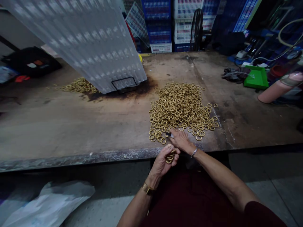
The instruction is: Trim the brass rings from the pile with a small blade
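My left hand (163, 160) is curled closed around several brass-coloured rings (169, 157), just off the table's front edge. Above it, my right hand (181, 139) reaches onto the near edge of a large heap of the same rings (180, 107). By its fingertips shows a small object with a black end (168, 134), too small to name; the fingers look closed on it. Loose rings (157, 137) lie flat on the wood to the left of my right hand.
A tall translucent ribbed plastic panel (101, 47) stands tilted on the wooden table (59, 126). Behind it lies a smaller ring heap (79, 85). On the right are a green tray (257, 77) and a pink bottle (280, 87). Stacked crates (157, 22) stand beyond; a plastic bag (52, 201) sits below.
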`<state>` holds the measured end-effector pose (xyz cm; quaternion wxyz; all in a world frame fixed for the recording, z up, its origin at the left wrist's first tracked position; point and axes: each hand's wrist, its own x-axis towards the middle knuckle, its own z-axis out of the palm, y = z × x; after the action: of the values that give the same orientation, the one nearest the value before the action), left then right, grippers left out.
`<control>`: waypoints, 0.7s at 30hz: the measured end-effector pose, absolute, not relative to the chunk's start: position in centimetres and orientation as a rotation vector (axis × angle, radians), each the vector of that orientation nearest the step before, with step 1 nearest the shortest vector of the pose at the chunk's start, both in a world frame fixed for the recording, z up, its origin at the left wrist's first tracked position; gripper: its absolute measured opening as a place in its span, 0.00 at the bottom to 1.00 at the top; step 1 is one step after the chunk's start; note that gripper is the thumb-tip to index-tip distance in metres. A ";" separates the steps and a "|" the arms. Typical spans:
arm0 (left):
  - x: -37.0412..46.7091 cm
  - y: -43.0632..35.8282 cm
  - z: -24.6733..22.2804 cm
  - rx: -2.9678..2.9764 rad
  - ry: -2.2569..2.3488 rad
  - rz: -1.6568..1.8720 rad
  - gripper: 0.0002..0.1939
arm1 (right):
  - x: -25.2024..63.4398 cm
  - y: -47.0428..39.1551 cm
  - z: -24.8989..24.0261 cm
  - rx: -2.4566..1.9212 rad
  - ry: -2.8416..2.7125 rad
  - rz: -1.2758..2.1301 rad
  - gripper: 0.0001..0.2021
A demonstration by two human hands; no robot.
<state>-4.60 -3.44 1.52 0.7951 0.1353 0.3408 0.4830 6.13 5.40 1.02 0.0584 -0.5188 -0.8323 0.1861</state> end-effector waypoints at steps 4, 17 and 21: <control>-5.0 -3.2 1.2 0.237 0.700 1.048 0.17 | 6.1 5.7 0.9 -1.582 -2.516 0.541 0.12; -3.7 -1.5 1.0 0.457 1.074 1.246 0.22 | 10.1 5.1 0.5 -1.511 -2.035 0.812 0.05; -3.0 -1.0 0.2 0.590 1.142 1.199 0.23 | 10.6 4.1 0.8 -1.357 -1.935 0.934 0.04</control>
<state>-2.96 -1.03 0.25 0.6379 0.2583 0.5004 0.5253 10.57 4.06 0.84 0.2958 -0.5103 -0.7272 0.3511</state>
